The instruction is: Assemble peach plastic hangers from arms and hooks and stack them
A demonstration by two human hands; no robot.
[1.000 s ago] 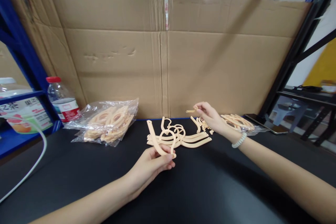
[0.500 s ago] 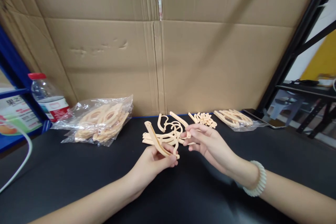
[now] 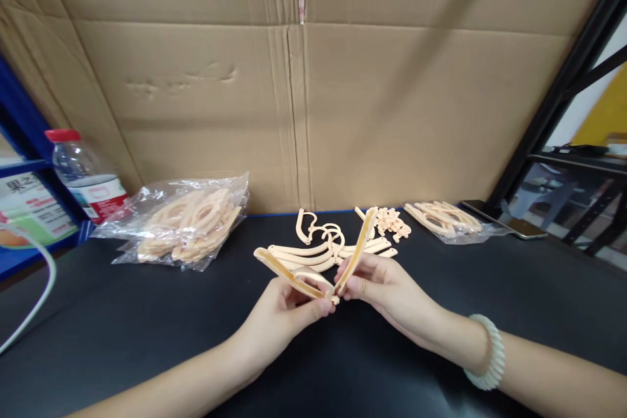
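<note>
My left hand (image 3: 296, 313) is closed on a beige plastic arm piece (image 3: 281, 269) with a curved hook part (image 3: 313, 276) beside it. In my right hand (image 3: 375, 287) is a second beige arm piece (image 3: 360, 249), its upper end pointing up. The lower ends of the two arms meet between my fingertips in a V; whether they are joined I cannot tell. Just behind my hands lie several beige hangers (image 3: 308, 256) with curved hooks. A pile of small beige pieces (image 3: 392, 222) sits behind my right hand.
At the left is a clear bag of beige parts (image 3: 191, 222), with a red-capped bottle (image 3: 91, 176) behind it. Another bagged set (image 3: 443, 219) and a phone (image 3: 504, 219) lie at the right. Cardboard (image 3: 196, 78) stands along the back of the black table (image 3: 161, 326).
My right hand has brought its arm piece down and left to meet the one in my left hand. The left piece is now tilted lower. The camera view has tipped slightly down.
</note>
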